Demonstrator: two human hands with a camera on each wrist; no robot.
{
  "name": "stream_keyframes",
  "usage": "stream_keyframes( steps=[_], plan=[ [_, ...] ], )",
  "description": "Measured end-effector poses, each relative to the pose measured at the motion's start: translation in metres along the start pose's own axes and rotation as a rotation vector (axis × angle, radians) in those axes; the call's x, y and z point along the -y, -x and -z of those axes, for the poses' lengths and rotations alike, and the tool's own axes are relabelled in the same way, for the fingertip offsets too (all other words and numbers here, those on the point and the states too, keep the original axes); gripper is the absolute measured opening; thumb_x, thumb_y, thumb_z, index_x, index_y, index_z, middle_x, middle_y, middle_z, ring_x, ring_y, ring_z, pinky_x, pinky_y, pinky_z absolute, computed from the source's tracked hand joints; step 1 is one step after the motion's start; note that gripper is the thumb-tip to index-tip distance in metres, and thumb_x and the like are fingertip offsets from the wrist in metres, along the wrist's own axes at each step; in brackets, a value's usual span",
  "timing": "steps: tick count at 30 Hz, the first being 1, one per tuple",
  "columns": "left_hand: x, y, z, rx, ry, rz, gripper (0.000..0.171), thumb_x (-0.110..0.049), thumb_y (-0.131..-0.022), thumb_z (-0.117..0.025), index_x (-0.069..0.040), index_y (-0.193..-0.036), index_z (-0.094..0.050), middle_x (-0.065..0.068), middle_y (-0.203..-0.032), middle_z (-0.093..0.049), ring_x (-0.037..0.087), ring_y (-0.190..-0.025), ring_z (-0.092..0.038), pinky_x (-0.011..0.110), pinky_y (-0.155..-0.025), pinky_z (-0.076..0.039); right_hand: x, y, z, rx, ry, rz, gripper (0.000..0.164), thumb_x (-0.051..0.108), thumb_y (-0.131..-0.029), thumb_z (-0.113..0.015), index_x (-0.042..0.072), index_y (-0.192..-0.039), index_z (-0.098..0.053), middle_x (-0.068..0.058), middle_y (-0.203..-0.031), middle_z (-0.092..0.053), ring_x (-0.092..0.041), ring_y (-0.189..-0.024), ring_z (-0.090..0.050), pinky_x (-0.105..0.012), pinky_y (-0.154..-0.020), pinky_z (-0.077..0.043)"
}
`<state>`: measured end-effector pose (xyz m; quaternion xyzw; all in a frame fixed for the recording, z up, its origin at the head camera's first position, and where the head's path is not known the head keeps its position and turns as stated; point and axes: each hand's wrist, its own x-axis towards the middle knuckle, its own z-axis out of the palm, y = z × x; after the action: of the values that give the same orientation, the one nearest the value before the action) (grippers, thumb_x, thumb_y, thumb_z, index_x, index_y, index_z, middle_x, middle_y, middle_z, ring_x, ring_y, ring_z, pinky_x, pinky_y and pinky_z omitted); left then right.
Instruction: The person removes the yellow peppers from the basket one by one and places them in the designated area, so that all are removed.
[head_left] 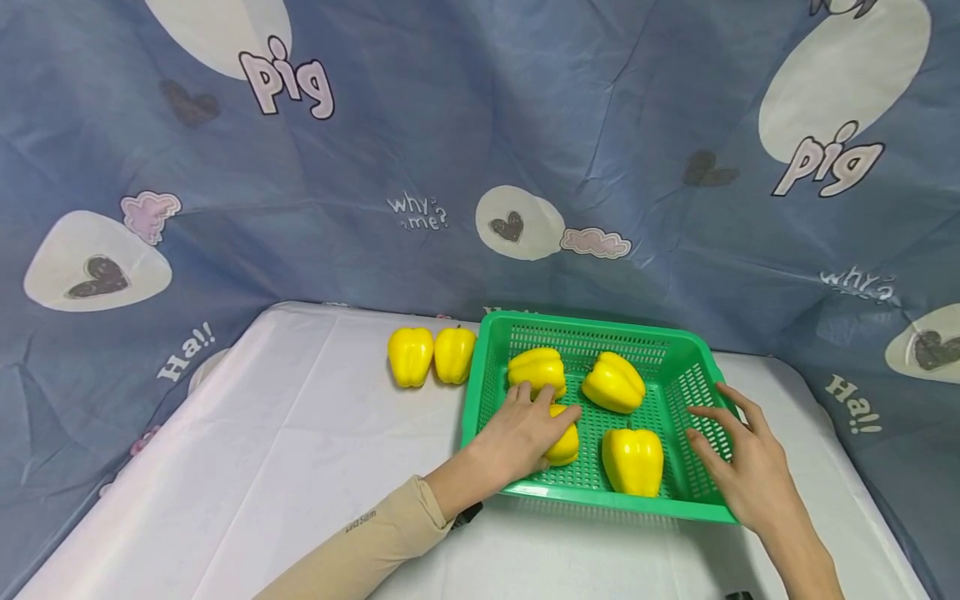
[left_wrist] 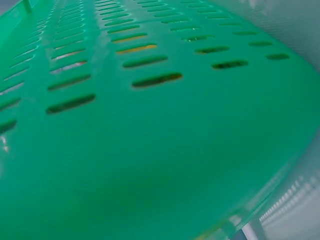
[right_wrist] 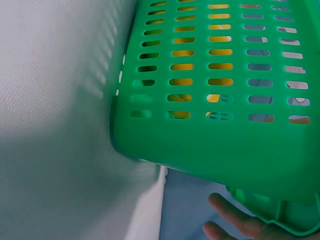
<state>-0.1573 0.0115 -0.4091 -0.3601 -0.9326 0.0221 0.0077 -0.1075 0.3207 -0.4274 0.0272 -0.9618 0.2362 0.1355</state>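
My left hand (head_left: 517, 435) reaches over the left wall of a green plastic basket (head_left: 592, 497) and grips a yellow bell pepper (head_left: 564, 442) at the front left inside it. The palm hides part of that pepper. Its fingertips come close to a second bell pepper (head_left: 537, 371) behind; whether they touch it I cannot tell. Two more peppers lie in the basket, one at the back (head_left: 615, 383) and one at the front (head_left: 633, 461). At the basket's right wall my right hand (head_left: 750, 467) has its fingers spread, with nothing held.
Two yellow bell peppers, one farther left (head_left: 410, 357) and one beside the basket (head_left: 453, 354), stand on the white tablecloth (head_left: 300, 450). A blue printed cloth (head_left: 420, 150) hangs behind the table. In both wrist views the slotted basket wall (left_wrist: 150, 140) fills much of the picture.
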Motion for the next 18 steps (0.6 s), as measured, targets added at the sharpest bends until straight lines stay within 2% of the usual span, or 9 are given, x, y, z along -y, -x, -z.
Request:
stream_keyframes(
  steps=[4, 12, 18],
  plan=[
    [0.0007, 0.0017, 0.001, 0.027, -0.004, 0.005, 0.067, -0.042, -0.094, -0.085, -0.03, -0.15, -0.05, 0.009, -0.149, -0.061, 0.038, -0.132, -0.059, 0.051, -0.12, -0.049, -0.0007, 0.0002, -0.0001, 0.005, 0.004, -0.004, 0.034, 0.026, -0.107, -0.067, 0.007, -0.136, -0.07, -0.026, -0.169, -0.036, -0.062, -0.13, -0.054, -0.076, -0.09, -0.048],
    [0.0031, 0.0024, 0.0027, 0.041, -0.006, 0.011, 0.066, -0.056, -0.094, -0.079, -0.03, -0.148, -0.052, 0.008, -0.143, -0.067, 0.039, -0.136, -0.061, 0.052, -0.121, -0.048, -0.001, 0.0001, -0.0002, 0.011, 0.007, -0.008, 0.035, 0.026, -0.107, -0.067, 0.006, -0.136, -0.07, -0.026, -0.169, -0.036, -0.062, -0.129, -0.055, -0.076, -0.089, -0.048],
    [0.0047, 0.0024, 0.0029, 0.026, -0.037, 0.013, 0.066, -0.061, -0.093, -0.077, -0.032, -0.147, -0.053, 0.007, -0.135, -0.071, 0.041, -0.133, -0.064, 0.062, -0.124, -0.043, -0.0007, 0.0001, -0.0002, 0.01, 0.007, -0.003, 0.035, 0.026, -0.108, -0.067, 0.005, -0.136, -0.07, -0.026, -0.169, -0.036, -0.062, -0.127, -0.055, -0.076, -0.088, -0.049]
  ],
)
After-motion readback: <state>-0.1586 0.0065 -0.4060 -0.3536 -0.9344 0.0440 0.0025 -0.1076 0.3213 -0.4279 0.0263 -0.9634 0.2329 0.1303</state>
